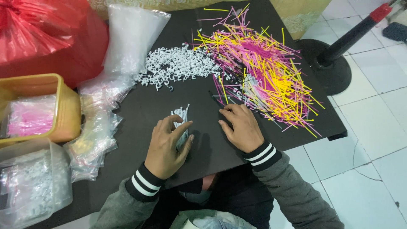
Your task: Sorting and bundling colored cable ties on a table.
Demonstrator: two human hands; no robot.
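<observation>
Curled around a slim bundle of white plastic cable ties (182, 123), the left hand (167, 146) pins it against the black board tabletop (169, 101) near the middle of the surface, thumb and fingers closed over the lower half while the upper ends fan out above the knuckles. Beside it, the right hand (242, 127) lies flat and open on the board, holding nothing, its fingertips just touching the nearest strands of a sprawling heap of pink and yellow plastic cable ties (265, 70).

That heap fills the far right of the board and runs up to its right edge, with white tiled floor (373, 127) beyond. A pile of small white plastic clips (176, 65) sits further back, well apart from both hands. Clear plastic bags (95, 135) crowd the left side by a yellow plastic tub (63, 110). Between the hands and the clips lies a bare stretch of board.

The bundle's ties are thin, straight and pale, pressed tightly side by side.
</observation>
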